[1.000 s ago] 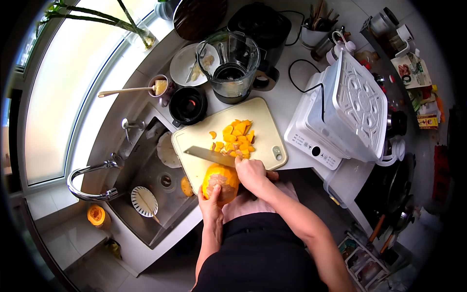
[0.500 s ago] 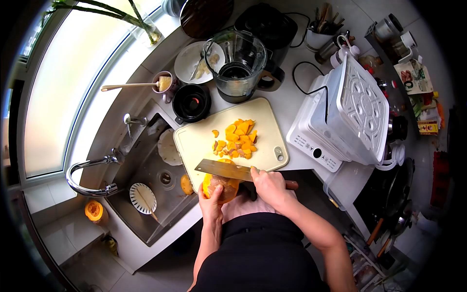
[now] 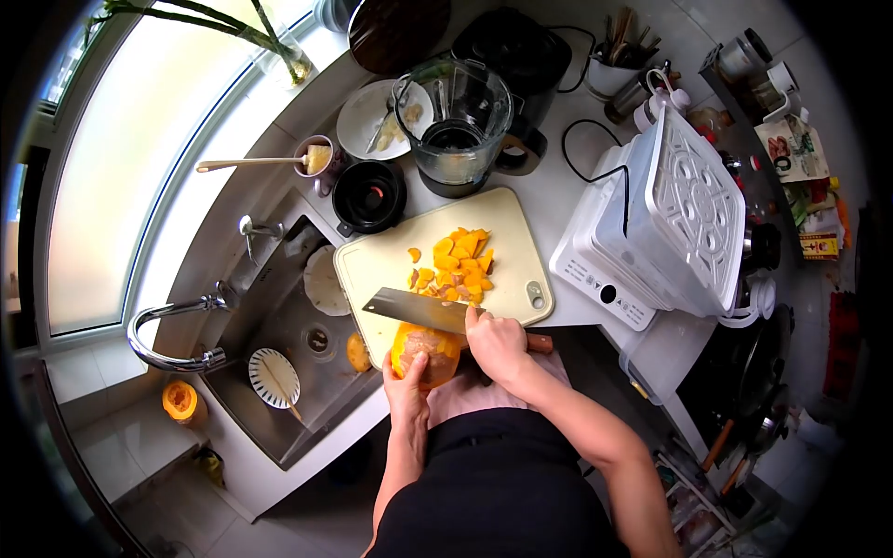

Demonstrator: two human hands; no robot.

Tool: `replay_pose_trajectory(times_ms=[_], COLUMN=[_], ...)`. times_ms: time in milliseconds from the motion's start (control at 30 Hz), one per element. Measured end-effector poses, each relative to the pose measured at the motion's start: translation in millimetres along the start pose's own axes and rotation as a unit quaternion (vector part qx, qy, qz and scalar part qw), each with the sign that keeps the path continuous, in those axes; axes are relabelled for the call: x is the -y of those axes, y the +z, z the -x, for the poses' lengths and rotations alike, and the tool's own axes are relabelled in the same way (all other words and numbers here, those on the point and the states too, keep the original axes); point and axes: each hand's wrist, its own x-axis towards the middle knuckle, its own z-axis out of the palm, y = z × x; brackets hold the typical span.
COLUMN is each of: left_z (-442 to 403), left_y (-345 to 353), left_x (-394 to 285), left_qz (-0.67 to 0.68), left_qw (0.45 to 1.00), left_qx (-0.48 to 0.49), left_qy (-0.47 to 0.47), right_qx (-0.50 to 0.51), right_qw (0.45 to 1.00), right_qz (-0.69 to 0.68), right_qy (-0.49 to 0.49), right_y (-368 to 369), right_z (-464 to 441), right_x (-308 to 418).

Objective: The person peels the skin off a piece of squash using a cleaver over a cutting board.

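My left hand (image 3: 406,386) is closed around a partly peeled pumpkin piece (image 3: 426,353), orange with some tan skin left, at the near edge of the cutting board (image 3: 372,270). In my right hand (image 3: 498,346) is a cleaver (image 3: 419,310), gripped where the blade meets the wooden handle. Its wide blade lies across the board just beyond the pumpkin piece, pointing left. Whether blade and pumpkin touch, I cannot tell. Several orange pumpkin chunks (image 3: 460,256) are heaped on the cream board beyond the blade.
Left of the board is a sink (image 3: 279,423) with a striped dish (image 3: 273,378) in it. A glass blender jar (image 3: 453,130) and black lid (image 3: 368,196) stand behind the board. A white appliance (image 3: 605,284) is at right. Another cut pumpkin piece (image 3: 182,403) sits beyond the sink.
The cleaver has shifted slightly left and away from me, off the top of the pumpkin piece. My right hand moved left with it; my left hand still holds the piece.
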Motion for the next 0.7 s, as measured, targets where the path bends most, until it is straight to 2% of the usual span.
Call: replay_pose_trajectory(times_ms=[167,467,700], left_z=[-0.7,-0.1,-0.3], left_y=[-6.1,-5.4,-4.8], left_x=[4.1,1.2,3.1], left_qz=[0.000,-0.025,-0.021], left_qw=[1.000,1.000,1.000], left_qx=[0.017,0.011,0.007], left_qy=[0.004,-0.009,-0.009], right_qx=[0.035,0.047,0.037], right_qw=[0.997,0.999,0.999], right_qz=[-0.059,-0.001,-0.011], right_qy=[-0.027,-0.017,-0.008], right_y=[-26.7,-26.8,-2.4], right_z=[16.9,24.2,1.2], right_x=[-15.3,-7.5,0.8])
